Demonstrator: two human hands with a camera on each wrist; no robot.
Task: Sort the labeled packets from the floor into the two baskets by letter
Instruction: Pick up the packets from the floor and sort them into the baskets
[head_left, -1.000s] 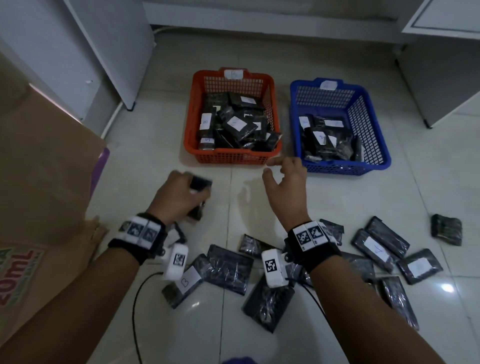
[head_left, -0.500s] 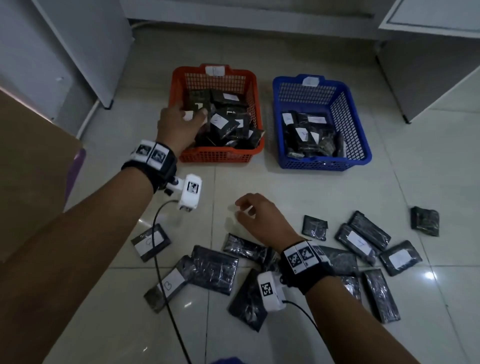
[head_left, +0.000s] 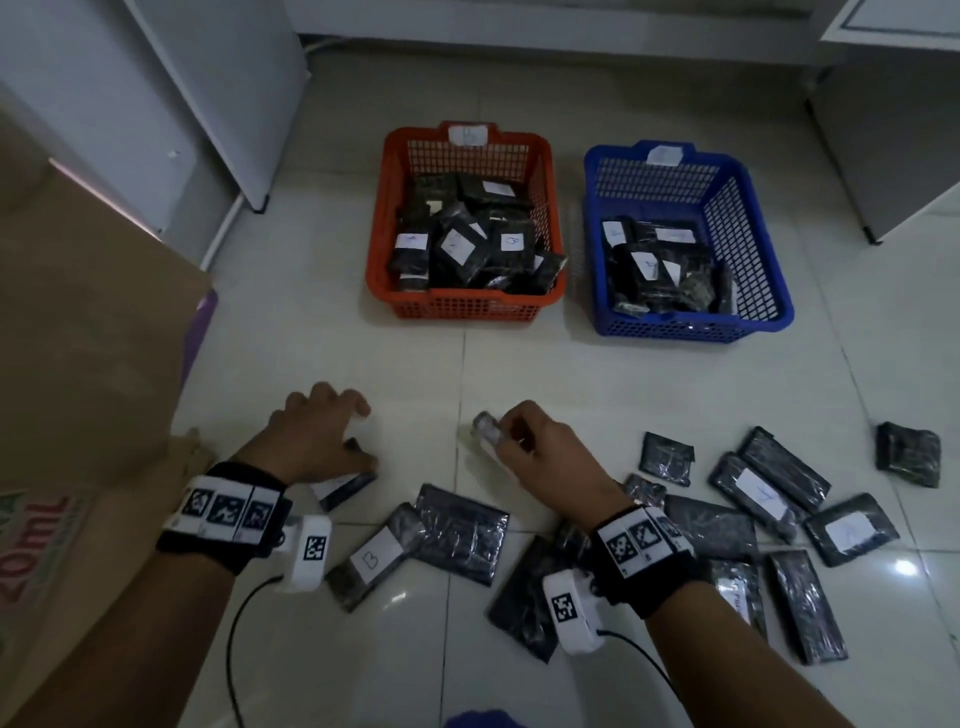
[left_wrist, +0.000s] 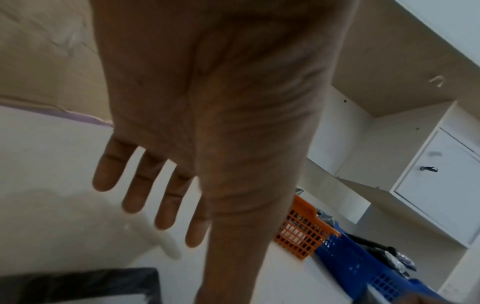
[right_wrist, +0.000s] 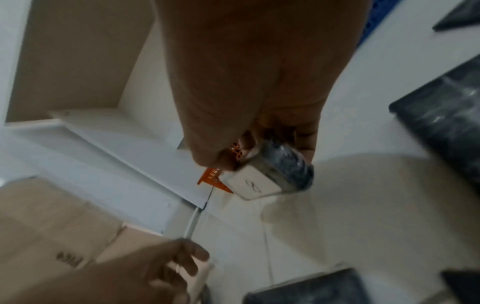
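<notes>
My right hand (head_left: 524, 447) grips a black packet (head_left: 485, 431) with a white label, lifted off the floor; the right wrist view shows the packet (right_wrist: 275, 174) pinched between thumb and fingers. My left hand (head_left: 324, 436) hovers with fingers spread just above a labeled packet (head_left: 345, 486) on the floor; in the left wrist view the fingers (left_wrist: 145, 191) are straight and that packet (left_wrist: 78, 286) lies below. The orange basket (head_left: 467, 306) and the blue basket (head_left: 675, 327) stand further back, both holding packets. Several packets lie on the floor, one marked B (head_left: 374, 558).
A brown cardboard box (head_left: 78, 389) stands at the left. White cabinets (head_left: 208, 78) line the back left and a white cabinet (head_left: 893, 130) stands at the right. More packets (head_left: 753, 488) are scattered to the right of my right arm.
My left hand came back from the orange basket to the floor and now holds nothing. My right hand picked a packet up off the floor.
</notes>
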